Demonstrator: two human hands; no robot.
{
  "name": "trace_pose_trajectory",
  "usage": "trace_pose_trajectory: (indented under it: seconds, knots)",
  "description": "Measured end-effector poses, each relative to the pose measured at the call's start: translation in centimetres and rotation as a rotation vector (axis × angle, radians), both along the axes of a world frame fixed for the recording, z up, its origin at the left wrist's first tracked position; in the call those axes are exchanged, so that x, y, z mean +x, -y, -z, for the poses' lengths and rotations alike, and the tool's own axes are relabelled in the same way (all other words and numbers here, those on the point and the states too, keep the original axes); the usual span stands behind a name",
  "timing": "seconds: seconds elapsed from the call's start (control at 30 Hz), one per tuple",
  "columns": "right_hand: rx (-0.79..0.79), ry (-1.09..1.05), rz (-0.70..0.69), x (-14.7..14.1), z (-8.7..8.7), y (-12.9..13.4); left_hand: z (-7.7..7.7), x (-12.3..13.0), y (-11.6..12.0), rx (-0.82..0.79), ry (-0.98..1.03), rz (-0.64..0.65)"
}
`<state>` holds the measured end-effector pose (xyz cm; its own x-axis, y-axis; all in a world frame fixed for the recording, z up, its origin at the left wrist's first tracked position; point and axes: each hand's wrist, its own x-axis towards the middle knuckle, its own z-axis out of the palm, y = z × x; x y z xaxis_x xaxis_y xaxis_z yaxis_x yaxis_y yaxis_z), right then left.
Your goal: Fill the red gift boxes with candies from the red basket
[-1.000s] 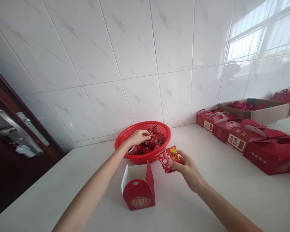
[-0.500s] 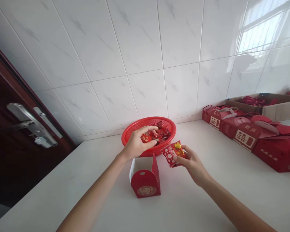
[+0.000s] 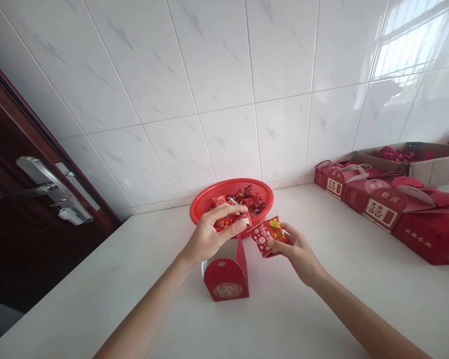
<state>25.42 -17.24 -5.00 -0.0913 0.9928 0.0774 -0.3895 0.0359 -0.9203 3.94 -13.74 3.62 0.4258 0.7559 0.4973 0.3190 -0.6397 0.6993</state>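
Between its thumb and fingers my left hand [image 3: 209,232] pinches a small red-wrapped candy [image 3: 243,218], above the near rim of a red mesh basket [image 3: 205,192] that holds many red candies. To the right, my right hand [image 3: 297,249] is closed on red candy packets [image 3: 269,237], one with white dots and one with yellow print. Below my left hand stands an open red box [image 3: 228,279] with a rounded front and a gold emblem. The part of its inside that shows is pale; the rest is hidden by my left hand.
Several red gift boxes [image 3: 381,209] stand in a row on the white table [image 3: 284,309] at right. Behind them is a cardboard box [image 3: 434,169] with red items. A tiled wall [image 3: 224,139] backs the table; a dark door [image 3: 7,214] is at left.
My left hand has drawn back a little from the basket and now has a small red candy between its fingers. The right hand holds its packets in nearly the same place.
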Motion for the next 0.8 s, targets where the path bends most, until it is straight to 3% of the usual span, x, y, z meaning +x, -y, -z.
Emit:
trace_pose_trajectory:
  seconds: [0.13, 0.3, 0.8]
  knots:
    - [0.002, 0.005, -0.002, 0.0, 0.0, 0.0, 0.3, -0.3, 0.6, -0.074, 0.109, 0.088]
    - [-0.012, 0.003, -0.007, -0.1, 0.1, -0.1, 0.4, -0.4, 1.8, -0.17, 0.134, 0.091]
    - [-0.015, 0.011, -0.01, -0.1, 0.4, -0.1, 1.7, -1.2, 2.7, -0.135, 0.069, 0.093]
